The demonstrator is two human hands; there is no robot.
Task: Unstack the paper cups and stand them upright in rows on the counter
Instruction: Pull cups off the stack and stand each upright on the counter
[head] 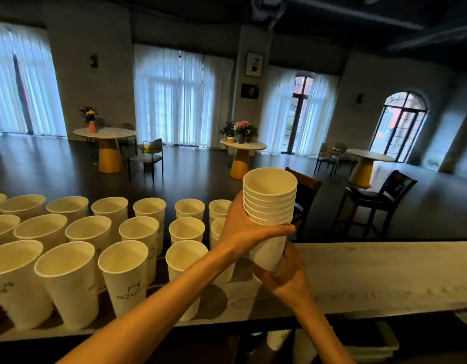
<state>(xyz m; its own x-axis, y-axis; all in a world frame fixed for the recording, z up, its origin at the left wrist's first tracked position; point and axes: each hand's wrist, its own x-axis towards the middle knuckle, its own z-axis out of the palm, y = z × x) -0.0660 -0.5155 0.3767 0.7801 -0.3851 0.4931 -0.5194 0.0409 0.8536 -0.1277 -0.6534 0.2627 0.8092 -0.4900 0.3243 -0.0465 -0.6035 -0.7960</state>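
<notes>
Dim café room with curtained windows, round tables (104, 132) and dark chairs (376, 198) stretches behind a pale wooden bench (384, 274) where a person sorts paper cups. Three rows of upright cups (138, 232) already fill the bench's left half, mouths up, some printed with a small green motif. Both hands work a nested stack (270, 206) held in the air above the bench, just right of the rows. The left hand (243, 229) wraps the stack's middle, fingers curled round below the bunched rims; the right hand (285, 279) cups the bottom cup (268, 254) from beneath, its fingers closed loosely on the base. The stack's long axis runs near vertical, leaning slightly away from the camera, open mouth facing up and toward the viewer, narrow end down in the right palm. The step in hand looks like drawing the lowest cup off: best done by pulling straight along the stack's axis with a slight twist, squeezing lightly so the paper wall does not buckle, while the left hand keeps the rest steady, then setting the freed cup beside the nearest row's end
</notes>
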